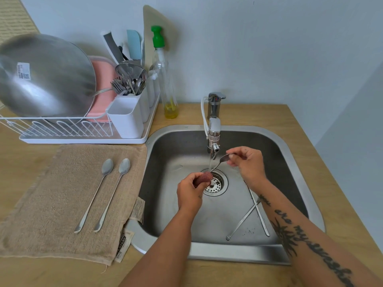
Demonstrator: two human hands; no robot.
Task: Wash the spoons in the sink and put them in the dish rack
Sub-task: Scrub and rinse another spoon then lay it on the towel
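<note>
The sink [228,251] is grey metal with a dull, brushed shine, the tap [214,125] is brighter metal like a mirror, and the spoon [224,158] just beside it and the two long spoons [106,168] on the towel [51,204] are smooth shiny metal too. The towel is rough, fuzzy brown cloth, and the counter [259,114] is pale wood, smooth and not shiny. The dish rack [62,125] is white coated wire on a smooth white plastic tray [83,140], the big bowl [51,90] in it is shiny metal with a paper sticker [23,71], the bottle [165,83] is clear plastic, and the scrubber [204,178] is rough red mesh.
</note>
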